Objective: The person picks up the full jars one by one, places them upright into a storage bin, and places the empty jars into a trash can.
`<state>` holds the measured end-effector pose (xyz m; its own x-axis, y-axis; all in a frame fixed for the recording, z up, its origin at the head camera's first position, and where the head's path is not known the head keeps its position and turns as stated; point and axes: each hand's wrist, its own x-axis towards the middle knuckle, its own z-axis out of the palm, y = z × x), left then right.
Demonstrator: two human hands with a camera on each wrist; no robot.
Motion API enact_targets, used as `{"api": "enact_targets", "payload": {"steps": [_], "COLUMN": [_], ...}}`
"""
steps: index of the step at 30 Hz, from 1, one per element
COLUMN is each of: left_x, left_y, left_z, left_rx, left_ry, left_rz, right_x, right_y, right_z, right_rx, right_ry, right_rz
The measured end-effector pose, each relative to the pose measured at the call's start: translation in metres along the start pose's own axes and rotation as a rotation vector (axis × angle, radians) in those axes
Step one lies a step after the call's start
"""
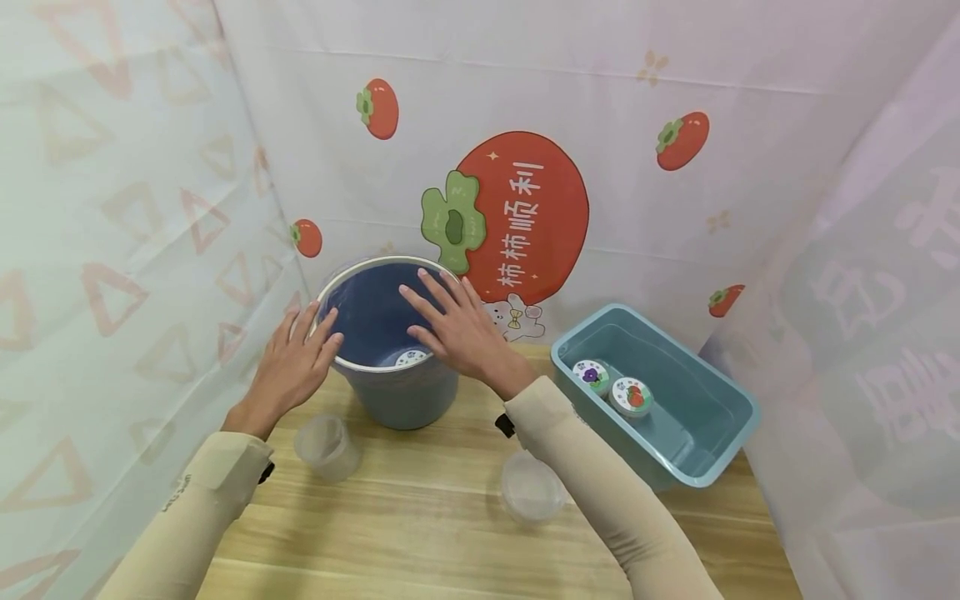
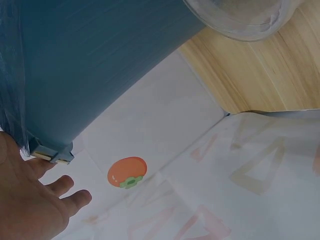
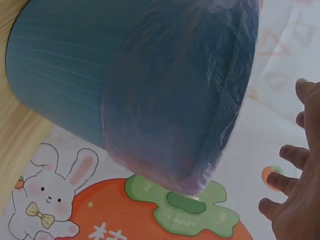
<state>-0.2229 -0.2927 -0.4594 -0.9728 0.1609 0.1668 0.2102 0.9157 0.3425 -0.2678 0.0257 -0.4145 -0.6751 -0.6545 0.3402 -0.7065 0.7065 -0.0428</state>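
Observation:
A blue trash can (image 1: 405, 404) stands on the wooden table, its rim lined with a thin clear plastic bag (image 3: 165, 95) folded down over the outside. A round tub (image 1: 411, 357) with a printed white lid lies inside at the bottom. My left hand (image 1: 288, 362) is at the can's left rim, fingers spread; in the left wrist view it is right beside the rim and bag edge. Above the right side of the rim, my right hand (image 1: 465, 329) is spread with nothing in it, and the right wrist view shows it apart from the can.
Right of the can sits a blue-green rectangular bin (image 1: 727, 454) holding two round tubs, one with a purple picture (image 1: 592, 377), one with a red picture (image 1: 632, 397). Clear plastic cups stand at left (image 1: 330, 450) and under the right forearm (image 1: 532, 492). Printed cloth walls (image 1: 600, 50) enclose the table.

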Motion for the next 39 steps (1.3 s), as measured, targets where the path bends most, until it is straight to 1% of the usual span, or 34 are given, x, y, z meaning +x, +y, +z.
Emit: {"api": "enact_targets", "payload": {"steps": [6, 11, 20, 23, 27, 30, 39], "left_x": [0.0, 0.001, 0.002, 0.001, 0.0, 0.0, 0.002], "left_y": [-0.001, 0.0, 0.001, 0.001, 0.001, 0.0, 0.0], "left_z": [0.0, 0.0, -0.002, -0.002, -0.003, -0.002, -0.001], "left_rx": [-0.009, -0.008, -0.008, -0.01, -0.005, -0.005, -0.008], "left_ry": [-0.013, -0.019, -0.019, -0.023, -0.025, -0.024, -0.026], "left_rz": [-0.006, -0.01, -0.016, -0.018, -0.019, -0.02, -0.015], "right_x": [-0.013, -0.029, -0.072, -0.088, -0.108, -0.121, -0.159], "right_y": [0.0, 0.003, 0.011, 0.012, 0.011, 0.01, 0.009], "right_z": [-0.001, 0.002, 0.009, 0.012, 0.016, 0.021, 0.035], "right_rx": [0.004, 0.007, 0.004, 0.031, 0.058, 0.055, -0.011], "right_ry": [-0.01, 0.003, 0.069, 0.089, 0.088, 0.081, 0.074], "right_rz": [0.017, 0.027, 0.023, 0.03, 0.05, 0.062, 0.06]}}
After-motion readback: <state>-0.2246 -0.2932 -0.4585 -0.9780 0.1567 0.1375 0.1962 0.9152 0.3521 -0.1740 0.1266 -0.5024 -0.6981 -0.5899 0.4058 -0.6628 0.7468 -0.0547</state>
